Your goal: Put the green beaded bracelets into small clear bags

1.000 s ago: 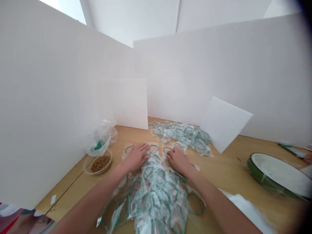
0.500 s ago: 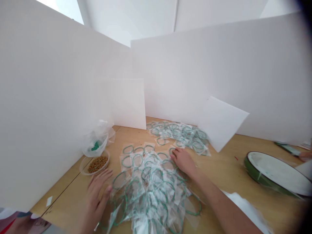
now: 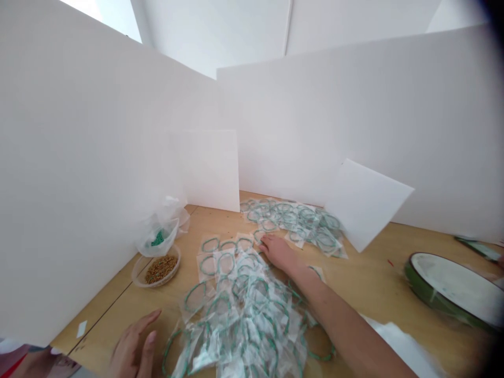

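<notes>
A large heap of green beaded bracelets in clear plastic bags [image 3: 252, 315] spreads over the table in front of me. My right hand [image 3: 277, 253] reaches across the far side of the heap. Its bent fingers are together on the edge of one bagged bracelet [image 3: 258, 235], which lies flat at the end of a short row of other bagged bracelets [image 3: 227, 247]. The thumb side is partly hidden. Low at the left, my left hand [image 3: 134, 346] hovers beside the heap with thumb and fingers apart, holding nothing.
Another spread of bagged bracelets [image 3: 291, 218] lies against the back panel [image 3: 354, 115]. At left are a tub of gold-brown beads [image 3: 161, 270] and a plastic bag with green beads [image 3: 158, 239]. A green-rimmed tray [image 3: 452, 286] and a person's fingers [image 3: 500, 261] are at right.
My right hand has moved left, and the bagged bracelet at its fingertips has shifted left with it. My left hand has drawn back toward me, away from the bead tub and heap.
</notes>
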`<action>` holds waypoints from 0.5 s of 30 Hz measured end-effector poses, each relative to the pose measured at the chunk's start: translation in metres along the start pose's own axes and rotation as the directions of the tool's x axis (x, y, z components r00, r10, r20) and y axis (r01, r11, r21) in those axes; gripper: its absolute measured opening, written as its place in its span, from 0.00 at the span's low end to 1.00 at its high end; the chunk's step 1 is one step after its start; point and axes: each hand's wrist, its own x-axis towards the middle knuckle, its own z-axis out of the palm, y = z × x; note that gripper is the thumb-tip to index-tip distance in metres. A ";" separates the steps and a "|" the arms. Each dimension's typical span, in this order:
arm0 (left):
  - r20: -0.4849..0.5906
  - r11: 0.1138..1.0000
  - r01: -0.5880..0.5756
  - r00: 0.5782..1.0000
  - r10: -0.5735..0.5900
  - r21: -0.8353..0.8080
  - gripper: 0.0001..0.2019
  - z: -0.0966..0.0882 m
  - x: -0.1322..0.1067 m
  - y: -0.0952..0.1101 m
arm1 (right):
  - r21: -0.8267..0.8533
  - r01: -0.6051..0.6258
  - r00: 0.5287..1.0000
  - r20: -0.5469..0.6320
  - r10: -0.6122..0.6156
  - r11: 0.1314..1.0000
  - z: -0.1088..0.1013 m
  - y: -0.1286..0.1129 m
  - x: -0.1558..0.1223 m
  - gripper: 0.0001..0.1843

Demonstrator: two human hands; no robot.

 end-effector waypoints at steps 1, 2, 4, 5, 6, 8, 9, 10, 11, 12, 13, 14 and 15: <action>-0.003 1.000 0.001 1.000 -0.001 0.006 0.19 0.000 0.000 0.000 | 0.004 0.018 1.000 0.008 -0.018 1.000 0.001 -0.003 -0.004 0.16; -0.005 1.000 0.004 1.000 -0.004 0.010 0.19 -0.001 0.000 0.000 | 0.008 0.032 0.999 0.015 -0.033 0.999 0.001 -0.006 -0.009 0.16; 0.004 1.000 0.009 1.000 -0.009 0.013 0.19 -0.001 0.000 0.001 | 0.017 0.050 0.998 0.029 -0.050 0.999 0.000 -0.008 -0.014 0.16; 0.006 1.000 0.010 1.000 -0.010 0.012 0.19 -0.001 0.000 0.001 | 0.020 0.052 0.998 0.032 -0.053 0.998 -0.001 -0.007 -0.014 0.16; 0.004 1.000 0.011 1.000 -0.011 0.010 0.19 0.000 0.000 0.001 | 0.021 0.051 0.998 0.031 -0.052 0.998 -0.002 -0.006 -0.012 0.17; -0.002 1.000 0.009 1.000 -0.009 0.009 0.18 0.001 0.000 0.001 | 0.017 0.035 0.999 0.008 -0.035 0.999 -0.004 -0.001 -0.004 0.19; -0.006 1.000 0.012 1.000 -0.012 0.011 0.18 0.001 0.000 0.000 | 0.013 0.020 1.000 -0.012 -0.020 1.000 -0.004 0.002 0.001 0.19; -0.008 1.000 0.017 1.000 -0.017 0.014 0.18 0.002 -0.001 0.000 | 0.007 0.001 0.999 -0.034 -0.001 1.000 -0.003 0.006 0.006 0.19; -0.009 1.000 0.023 1.000 -0.023 0.018 0.19 0.002 -0.001 -0.001 | 0.002 -0.017 0.999 -0.052 0.017 1.000 -0.002 0.009 0.011 0.19; -0.009 0.999 0.031 0.999 -0.030 0.022 0.19 0.002 -0.002 -0.001 | -0.001 -0.033 0.998 -0.061 0.033 0.999 -0.001 0.011 0.015 0.19; -0.010 0.999 0.038 0.999 -0.037 0.026 0.19 0.002 -0.002 -0.002 | -0.002 -0.042 0.997 -0.061 0.042 0.999 0.001 0.013 0.017 0.20; -0.010 0.999 0.043 0.999 -0.042 0.029 0.20 0.002 -0.003 -0.003 | -0.001 -0.042 0.998 -0.052 0.042 0.999 0.003 0.013 0.017 0.21; -0.008 0.999 0.044 0.999 -0.044 0.033 0.20 0.002 -0.003 -0.003 | 0.003 -0.034 0.999 -0.039 0.034 0.999 0.005 0.013 0.016 0.22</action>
